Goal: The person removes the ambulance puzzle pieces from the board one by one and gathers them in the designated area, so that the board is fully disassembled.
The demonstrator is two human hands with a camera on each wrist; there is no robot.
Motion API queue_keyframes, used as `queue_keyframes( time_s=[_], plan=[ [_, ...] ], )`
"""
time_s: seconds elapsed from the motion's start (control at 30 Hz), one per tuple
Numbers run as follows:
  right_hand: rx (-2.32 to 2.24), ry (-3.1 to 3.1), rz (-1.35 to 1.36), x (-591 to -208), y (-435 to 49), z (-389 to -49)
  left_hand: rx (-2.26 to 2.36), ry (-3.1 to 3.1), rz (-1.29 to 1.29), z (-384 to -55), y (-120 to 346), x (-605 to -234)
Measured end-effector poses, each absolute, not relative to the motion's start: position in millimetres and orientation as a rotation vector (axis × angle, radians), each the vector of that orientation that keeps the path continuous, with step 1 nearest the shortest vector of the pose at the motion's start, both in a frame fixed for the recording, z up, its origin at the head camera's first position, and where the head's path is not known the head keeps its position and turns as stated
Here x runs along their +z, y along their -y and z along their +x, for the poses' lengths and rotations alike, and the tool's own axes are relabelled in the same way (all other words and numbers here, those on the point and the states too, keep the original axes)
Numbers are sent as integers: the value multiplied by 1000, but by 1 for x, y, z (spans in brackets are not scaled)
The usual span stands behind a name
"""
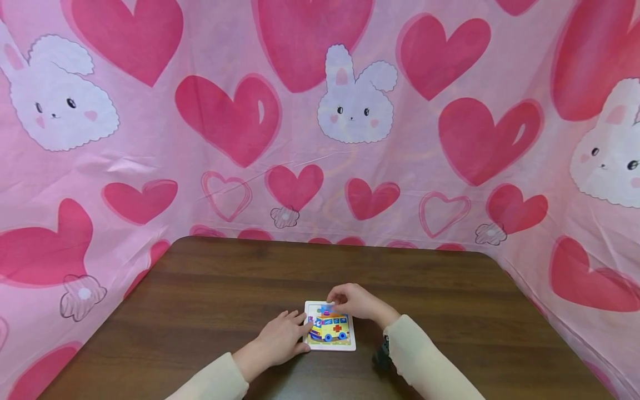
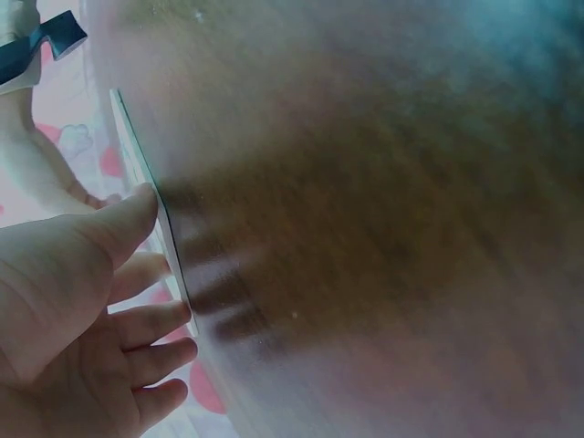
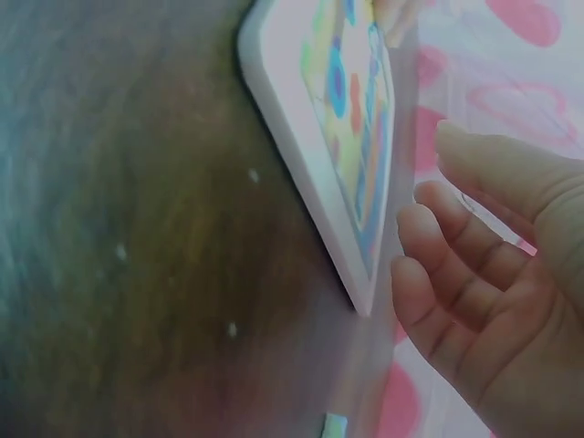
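Observation:
A small square jigsaw puzzle (image 1: 330, 346) with a white frame lies flat on the table, showing a yellow ambulance with a red cross and blue wheels. My left hand (image 1: 280, 337) rests at its left side, thumb and fingers spread along the frame's edge. Over the top right corner is my right hand (image 1: 359, 301), its fingertips near the blue light on the ambulance's roof. In the right wrist view the fingers (image 3: 421, 290) curl loosely with nothing between them and the thumb. The puzzle's far top edge is partly covered by that hand.
The brown wooden table (image 1: 240, 278) reaches back to a pink cloth (image 1: 300, 150) with hearts and rabbits, which hangs around three sides. A small pale green piece (image 3: 335, 425) lies beyond the puzzle in the right wrist view. A black device (image 1: 383, 355) hangs under the right wrist.

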State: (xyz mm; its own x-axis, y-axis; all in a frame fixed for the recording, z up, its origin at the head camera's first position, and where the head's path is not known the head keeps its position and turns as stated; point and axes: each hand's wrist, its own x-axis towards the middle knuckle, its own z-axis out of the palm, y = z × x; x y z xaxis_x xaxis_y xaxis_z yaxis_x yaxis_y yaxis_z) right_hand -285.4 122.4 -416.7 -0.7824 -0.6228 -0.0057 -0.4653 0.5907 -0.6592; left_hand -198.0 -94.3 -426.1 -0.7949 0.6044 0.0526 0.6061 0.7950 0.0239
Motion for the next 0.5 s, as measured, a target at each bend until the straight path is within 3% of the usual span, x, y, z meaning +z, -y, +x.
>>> queue_keyframes(
  time_s=[0.5],
  plan=[
    [-829,-2567,-885,-421,-110,-281,-62,2938,-986,-197,94,-424]
  ],
)
